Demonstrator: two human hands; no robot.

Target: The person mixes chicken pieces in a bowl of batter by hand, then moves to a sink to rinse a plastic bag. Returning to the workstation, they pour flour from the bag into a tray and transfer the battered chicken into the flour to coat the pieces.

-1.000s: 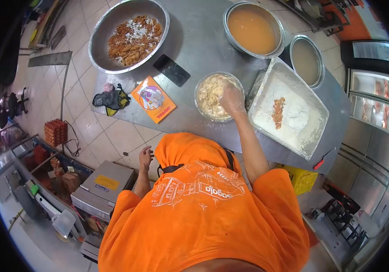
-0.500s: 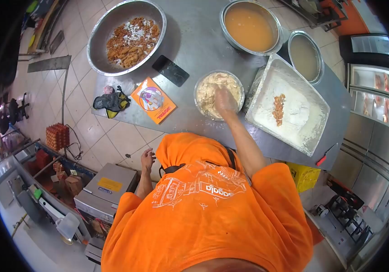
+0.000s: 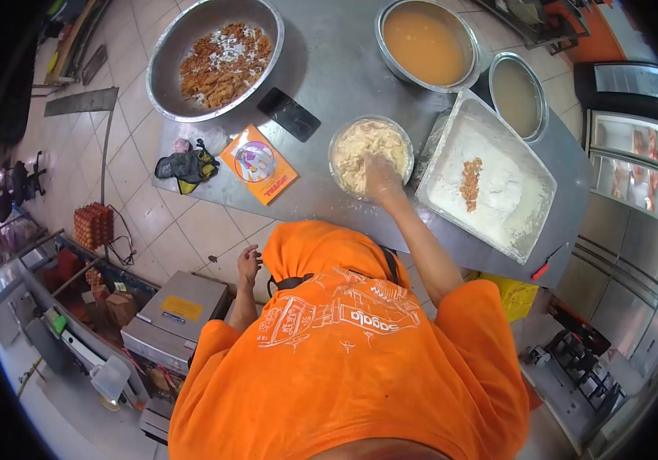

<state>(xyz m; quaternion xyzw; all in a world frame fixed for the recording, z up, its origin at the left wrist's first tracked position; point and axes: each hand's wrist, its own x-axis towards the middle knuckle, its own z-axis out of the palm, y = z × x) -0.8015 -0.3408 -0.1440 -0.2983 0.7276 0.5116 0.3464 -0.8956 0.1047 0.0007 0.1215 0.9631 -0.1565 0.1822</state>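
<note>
My right hand (image 3: 382,178) reaches into a round metal bowl (image 3: 332,170) on the near side of the steel table. Its fingers are sunk in a pale, lumpy, floury mixture (image 3: 371,142), so their grip is hidden. Down at my left side, away from the table edge, my left hand (image 3: 249,263) hangs with nothing in it, fingers loosely curled and apart. Just right of the bowl stands a rectangular metal tray (image 3: 524,169) of white flour (image 3: 501,188), with a small strip of brown crumbs (image 3: 470,185) on top.
A large basin (image 3: 162,84) holds brown crumbly stuff dusted white. Two more bowls contain orange liquid (image 3: 424,46) and cloudy liquid (image 3: 516,100). A phone (image 3: 289,115), an orange booklet (image 3: 259,165), a dark pouch (image 3: 187,166) and a red-handled tool (image 3: 541,271) lie on the table.
My right hand has moved slightly down and toward the bowl's near rim, uncovering more of the mixture. The left hand stays about where it was.
</note>
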